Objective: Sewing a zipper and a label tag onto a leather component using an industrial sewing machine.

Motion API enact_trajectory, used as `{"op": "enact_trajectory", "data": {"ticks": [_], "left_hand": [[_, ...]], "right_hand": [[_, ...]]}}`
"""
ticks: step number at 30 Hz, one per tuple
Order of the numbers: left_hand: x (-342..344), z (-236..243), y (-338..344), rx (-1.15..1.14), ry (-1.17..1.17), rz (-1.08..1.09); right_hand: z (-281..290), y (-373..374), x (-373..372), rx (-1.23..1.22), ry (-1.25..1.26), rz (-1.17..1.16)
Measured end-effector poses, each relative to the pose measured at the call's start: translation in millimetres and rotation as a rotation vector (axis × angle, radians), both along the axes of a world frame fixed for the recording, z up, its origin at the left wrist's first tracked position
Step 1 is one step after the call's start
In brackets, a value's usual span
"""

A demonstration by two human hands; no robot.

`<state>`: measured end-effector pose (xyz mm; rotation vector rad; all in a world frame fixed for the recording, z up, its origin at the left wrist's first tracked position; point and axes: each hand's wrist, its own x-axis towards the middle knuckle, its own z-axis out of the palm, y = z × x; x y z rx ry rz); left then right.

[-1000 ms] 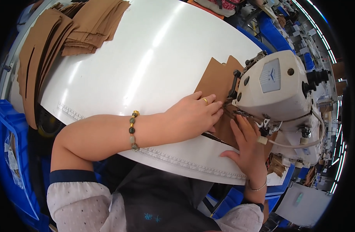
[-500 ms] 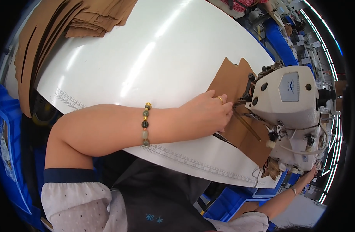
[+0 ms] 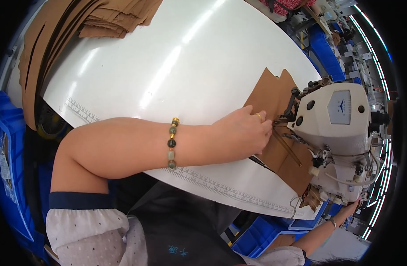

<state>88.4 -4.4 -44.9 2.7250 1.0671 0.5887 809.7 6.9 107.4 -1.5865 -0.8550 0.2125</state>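
My left hand (image 3: 250,131) rests with bent fingers, pressed together, on a brown flat piece (image 3: 265,91) at the cream sewing machine (image 3: 327,113). The piece lies on the white table (image 3: 168,57), partly hidden under the machine head. A thin metal guide (image 3: 287,150) crosses it beside my fingers. My right arm reaches round to the machine's far right; my right hand (image 3: 351,207) is at the lower part of the machine body, its fingers small and mostly hidden.
Stacks of brown cut pieces (image 3: 114,17) lie at the upper left, long slotted ones (image 3: 32,75) hanging over the table edge. Blue bins stand at left (image 3: 8,146), lower right (image 3: 252,237) and upper right (image 3: 327,53). A ruler strip (image 3: 225,188) runs along the near edge.
My right hand has left the brown piece and moved right, round to the machine's side. My left hand stays on the piece. The whole view has shifted somewhat.
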Motion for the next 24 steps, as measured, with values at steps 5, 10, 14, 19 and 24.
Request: {"op": "enact_trajectory", "data": {"ticks": [5, 10, 14, 19, 24], "left_hand": [[2.1, 0.1, -0.8, 0.027, 0.078, 0.012], [0.6, 2.8, -1.0, 0.047, 0.122, 0.003], [-1.3, 5.9, -1.0, 0.045, 0.139, -0.008], [-1.8, 9.5, 0.2, -0.004, 0.144, -0.018], [-1.3, 7.8, 1.2, -0.051, 0.102, -0.03]], "right_hand": [[-29.6, -4.1, 9.9, 0.228, 0.219, -0.072], [-50.4, -11.5, 1.3, 0.295, 0.279, 0.023], [-57.3, -11.5, -13.7, 0.355, 0.333, 0.019], [-66.4, -8.8, -16.4, 0.371, 0.356, 0.046], [-95.7, -18.9, 2.6, 0.386, 0.243, 0.039]]}}
